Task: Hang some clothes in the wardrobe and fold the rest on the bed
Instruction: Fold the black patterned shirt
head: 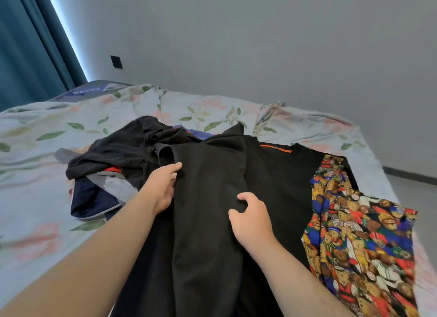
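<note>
Hands, left (163, 186) and right (250, 217), pinch a black garment (208, 198) over the bed (35, 151). Pile (113, 165) unsorted; nothing folded yet, seemingly.

Teal curtain (28, 44) hangs beside grey wall (260, 44) with dark switch plate (116, 61).

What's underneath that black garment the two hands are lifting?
Under the black garment lies another black top with an orange collar strip, beside a teddy-bear print shirt, all on the flowered bedcover. Anything directly beneath the lifted cloth is covered.
</note>
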